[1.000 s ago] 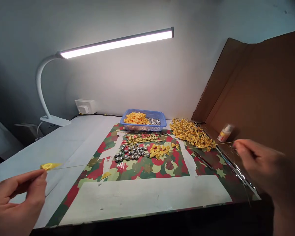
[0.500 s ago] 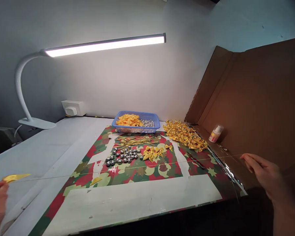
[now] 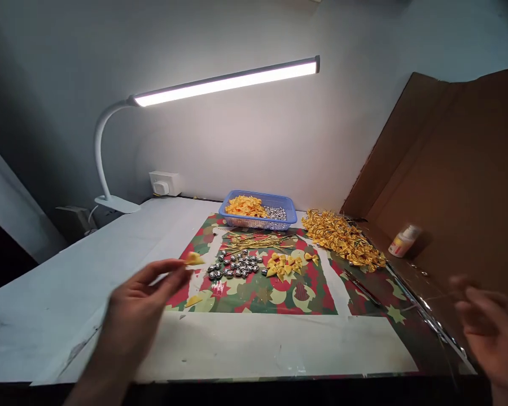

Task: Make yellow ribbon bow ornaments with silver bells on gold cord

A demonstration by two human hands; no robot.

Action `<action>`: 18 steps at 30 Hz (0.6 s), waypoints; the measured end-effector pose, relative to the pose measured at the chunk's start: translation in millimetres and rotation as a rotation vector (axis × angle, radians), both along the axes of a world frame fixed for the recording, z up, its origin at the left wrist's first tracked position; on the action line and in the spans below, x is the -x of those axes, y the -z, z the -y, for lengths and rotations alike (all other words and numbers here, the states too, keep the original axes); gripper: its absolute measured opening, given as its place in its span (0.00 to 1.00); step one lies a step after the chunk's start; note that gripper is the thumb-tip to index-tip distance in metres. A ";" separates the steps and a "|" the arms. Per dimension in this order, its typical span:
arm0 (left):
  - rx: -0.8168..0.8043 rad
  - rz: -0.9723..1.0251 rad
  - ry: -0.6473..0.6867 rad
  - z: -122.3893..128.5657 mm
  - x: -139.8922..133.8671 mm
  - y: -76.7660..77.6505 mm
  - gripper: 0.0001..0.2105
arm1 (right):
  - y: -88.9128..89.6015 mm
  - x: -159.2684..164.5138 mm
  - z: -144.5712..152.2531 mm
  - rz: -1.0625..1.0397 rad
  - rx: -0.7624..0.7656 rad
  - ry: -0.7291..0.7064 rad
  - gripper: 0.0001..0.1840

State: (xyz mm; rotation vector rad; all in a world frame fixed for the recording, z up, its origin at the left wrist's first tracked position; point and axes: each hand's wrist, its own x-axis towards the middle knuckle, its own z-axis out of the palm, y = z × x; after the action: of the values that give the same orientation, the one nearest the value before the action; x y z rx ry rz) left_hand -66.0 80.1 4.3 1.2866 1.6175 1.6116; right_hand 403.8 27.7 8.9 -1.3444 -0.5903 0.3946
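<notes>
Yellow ribbon piece [image 3: 196, 258] comes first for us in the head view: it is raised in our left hand [image 3: 138, 307], gripped between thumb and fingers, and shows over the left part of the patterned sheet [image 3: 309, 301], just left of the silver beads [image 3: 237, 266]. Our right hand [image 3: 493, 324] is well apart from it at the far right, in front of the cardboard [image 3: 461, 146]; it is blurred, its fingers partly bent, and we cannot tell whether they are closed on anything. A faint line [image 3: 438, 296] runs leftward from near those fingers, perhaps thread, but we cannot follow it as far as the ribbon piece.

On the desk [image 3: 88, 282], yellow bows [image 3: 285, 265] lie just right of the beads, gold ties [image 3: 258, 242] lie behind both, and a blue basket [image 3: 291, 220] stands beyond. To the right we see a heap of yellow bows with ties [image 3: 342, 239], with dark tweezers [image 3: 362, 287] nearer to us.

We judge the step in hand to be work on this single piece, probably with thread. A next move would call for a steady left pinch, light enough not to crush the ribbon, and for keeping any thread clear of the beads and tweezers.
</notes>
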 end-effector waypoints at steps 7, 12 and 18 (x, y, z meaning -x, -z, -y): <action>0.141 0.273 0.389 13.1 -74.2 1.2 0.07 | 3.4 167.9 -10.5 0.083 0.015 -0.727 0.14; 0.217 0.476 0.490 16.9 -88.5 -4.7 0.05 | 17.9 221.4 -22.7 -0.032 -0.012 -0.925 0.19; 0.265 0.557 0.453 15.0 -94.1 -2.7 0.07 | 46.5 253.9 -16.2 -0.347 0.099 -1.095 0.25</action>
State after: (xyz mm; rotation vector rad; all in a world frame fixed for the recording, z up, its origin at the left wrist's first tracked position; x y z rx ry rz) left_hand 28.1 65.1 7.1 0.8767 1.0588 1.2690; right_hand 149.9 43.9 -37.5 -0.8992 -0.9846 1.5221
